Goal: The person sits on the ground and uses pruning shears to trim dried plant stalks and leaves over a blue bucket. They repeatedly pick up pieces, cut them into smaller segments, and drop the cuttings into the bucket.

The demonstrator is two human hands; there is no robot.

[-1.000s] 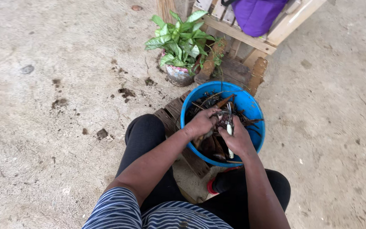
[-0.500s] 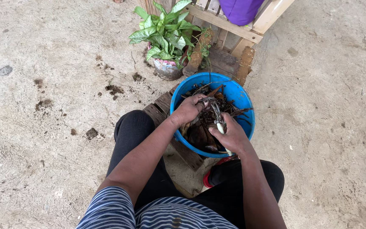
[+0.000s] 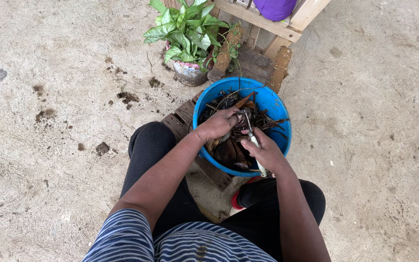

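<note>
A blue bucket (image 3: 278, 114) stands on the ground between my knees, filled with dark dry leaves and plant debris (image 3: 229, 151). My left hand (image 3: 217, 124) reaches into it and grips some of the dark debris near the middle. My right hand (image 3: 266, 151) is closed on a small hand tool (image 3: 251, 135) with a pale handle and a thin metal end that points into the debris beside my left hand.
A green leafy plant (image 3: 185, 29) in a small pot (image 3: 188, 73) stands just beyond the bucket. Behind it is a wooden pallet frame (image 3: 267, 24) with a purple object (image 3: 274, 8) on it. Dark soil clumps (image 3: 127, 97) dot the concrete floor at left.
The view has shifted, so bucket and plant sit a little higher and further right in frame. Both hands stay in the bucket, working the tool and debris with small movements.
</note>
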